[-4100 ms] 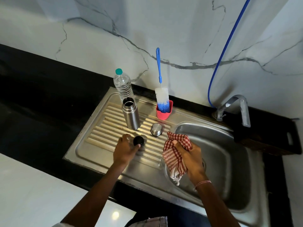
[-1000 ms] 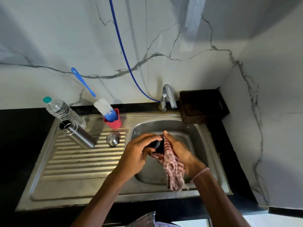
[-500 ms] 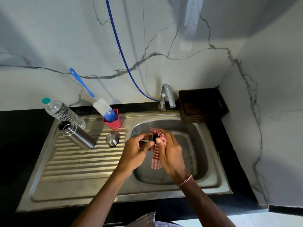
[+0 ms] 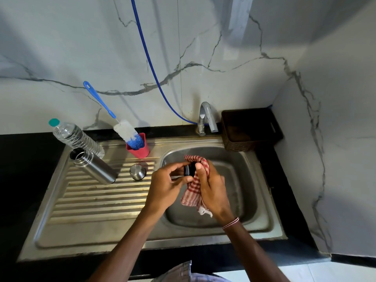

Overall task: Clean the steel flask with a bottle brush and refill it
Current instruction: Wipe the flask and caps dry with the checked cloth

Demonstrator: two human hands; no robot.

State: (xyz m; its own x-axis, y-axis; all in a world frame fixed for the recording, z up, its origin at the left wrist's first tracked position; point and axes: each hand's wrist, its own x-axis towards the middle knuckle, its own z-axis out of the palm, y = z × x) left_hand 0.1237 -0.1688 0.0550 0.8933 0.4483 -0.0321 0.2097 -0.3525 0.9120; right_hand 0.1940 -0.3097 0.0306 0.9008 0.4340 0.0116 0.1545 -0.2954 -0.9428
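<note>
Beside a clear plastic water bottle (image 4: 75, 137), the open cylindrical steel flask (image 4: 95, 167) is standing on the ribbed steel drainboard (image 4: 91, 200), the blue-and-white bottle brush (image 4: 126, 132) resting in a red cup (image 4: 140, 152). Over the sink basin (image 4: 240, 180), the left hand (image 4: 166, 188) is pinching a small black round lid (image 4: 189, 169), apparently the flask's stopper, while the right hand (image 4: 213, 186) is gripping a red-checked cloth (image 4: 193, 190) against it.

Both arms come up from the bottom and meet in the middle. Left grip (image 4: 168, 186) has its fingers curled, pinching a small black cap (image 4: 189, 169). Right grip (image 4: 212, 190) is bunched round a checked cloth (image 4: 192, 193), thumb up against the cap.
</note>
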